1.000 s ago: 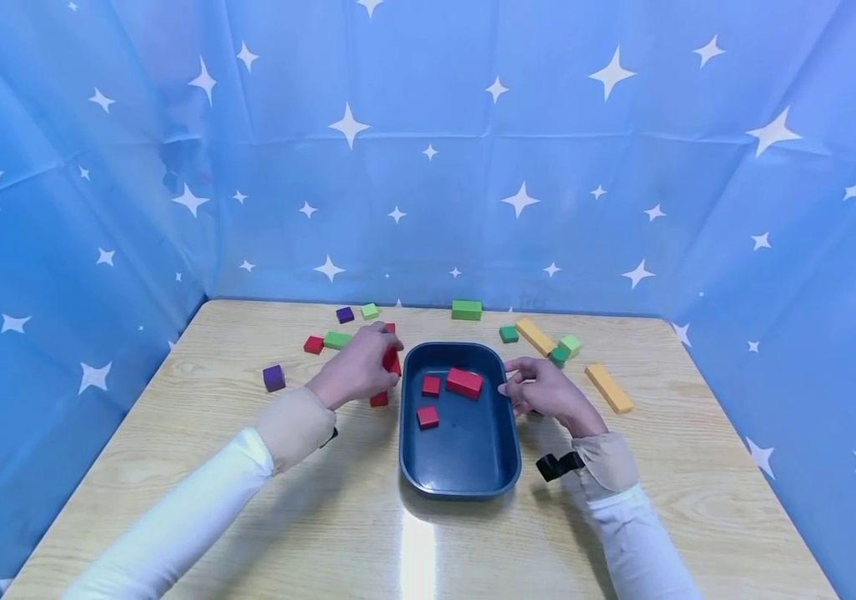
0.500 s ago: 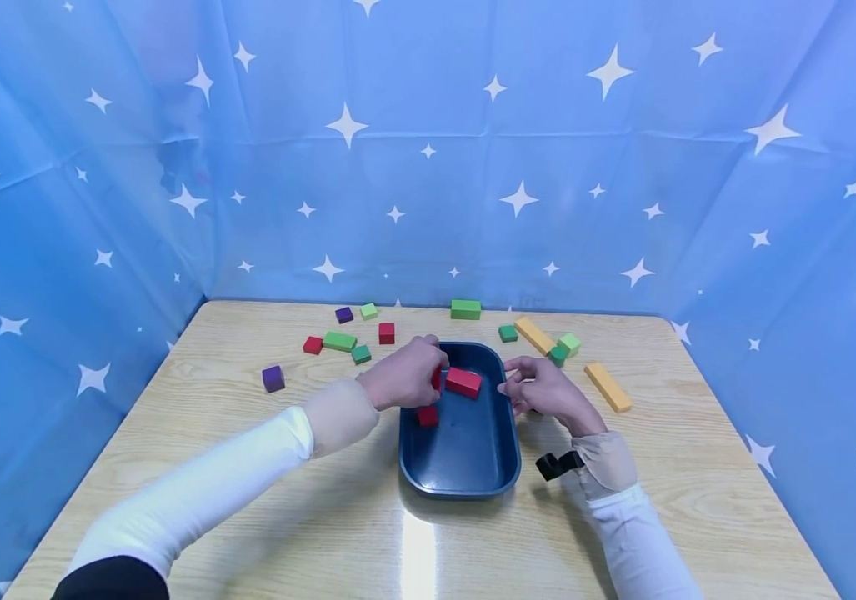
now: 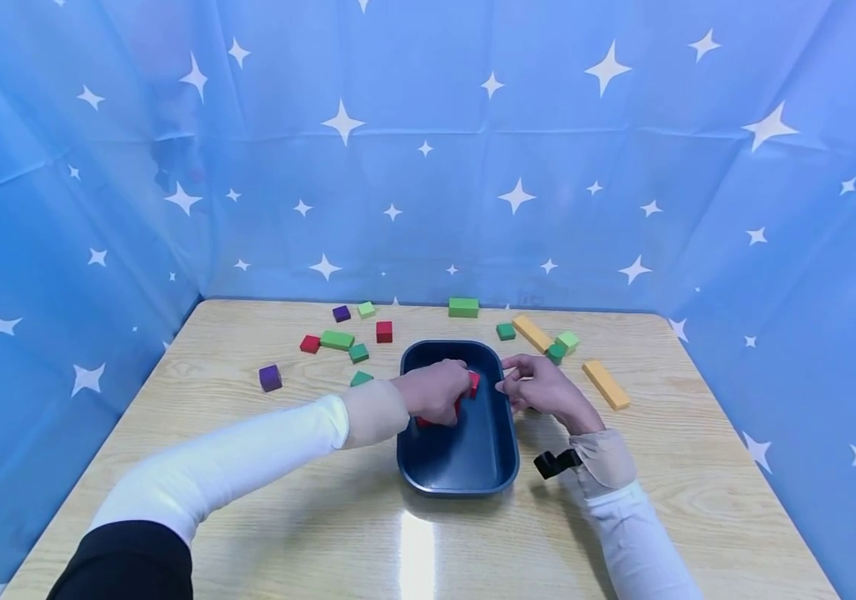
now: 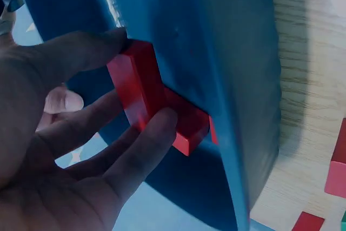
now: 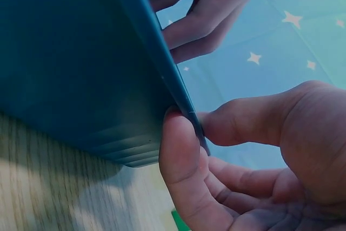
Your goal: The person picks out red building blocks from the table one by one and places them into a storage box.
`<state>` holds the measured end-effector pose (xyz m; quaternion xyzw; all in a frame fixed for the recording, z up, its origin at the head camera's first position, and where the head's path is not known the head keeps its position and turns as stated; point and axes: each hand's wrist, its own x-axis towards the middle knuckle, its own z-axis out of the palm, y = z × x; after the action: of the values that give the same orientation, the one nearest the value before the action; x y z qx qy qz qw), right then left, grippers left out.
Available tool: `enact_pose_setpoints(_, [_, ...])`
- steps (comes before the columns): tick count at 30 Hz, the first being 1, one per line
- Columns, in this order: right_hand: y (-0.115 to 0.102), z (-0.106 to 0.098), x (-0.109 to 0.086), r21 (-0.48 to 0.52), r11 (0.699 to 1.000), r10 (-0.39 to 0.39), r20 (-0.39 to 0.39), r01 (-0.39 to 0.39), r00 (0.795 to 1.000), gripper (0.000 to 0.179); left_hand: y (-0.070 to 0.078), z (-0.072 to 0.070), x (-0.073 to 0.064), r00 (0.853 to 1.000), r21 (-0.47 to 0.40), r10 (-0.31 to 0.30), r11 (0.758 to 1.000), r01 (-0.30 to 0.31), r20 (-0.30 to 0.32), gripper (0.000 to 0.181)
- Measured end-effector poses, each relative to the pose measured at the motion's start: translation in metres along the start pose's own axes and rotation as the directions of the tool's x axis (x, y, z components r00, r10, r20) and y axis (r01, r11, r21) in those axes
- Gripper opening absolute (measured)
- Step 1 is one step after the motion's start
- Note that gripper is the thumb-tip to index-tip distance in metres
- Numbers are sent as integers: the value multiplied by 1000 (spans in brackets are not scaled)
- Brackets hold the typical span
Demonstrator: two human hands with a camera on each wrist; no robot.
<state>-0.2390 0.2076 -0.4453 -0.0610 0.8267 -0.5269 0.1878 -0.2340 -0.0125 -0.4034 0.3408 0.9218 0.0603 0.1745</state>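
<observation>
Left hand (image 3: 437, 392) farther into tray (image 3: 458, 468)

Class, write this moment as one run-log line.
left hand: pinches red block inside blue tray | right hand: pinches tray rim | table: purple cube left of tray

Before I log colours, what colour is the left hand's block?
The block is red, clearest in the left wrist view.
</observation>
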Motion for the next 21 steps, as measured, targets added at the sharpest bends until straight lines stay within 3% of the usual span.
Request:
enact_pose_setpoints(9, [0, 1, 0, 10, 1000, 11, -2, -11, 1000, 48, 0, 19, 15, 996, 45, 28, 998, -32, 90, 10])
enact_pose_setpoints(16, [-1, 2, 0, 18, 1000, 16, -2, -16, 1000, 50, -21, 49, 47, 993, 109, 89, 989, -98, 81, 11])
enact_pose_setpoints(21, [-3, 2, 0, 13, 1000, 13, 3, -13, 1000, 50, -13, 41, 34, 994, 107, 81, 990, -89, 75, 16])
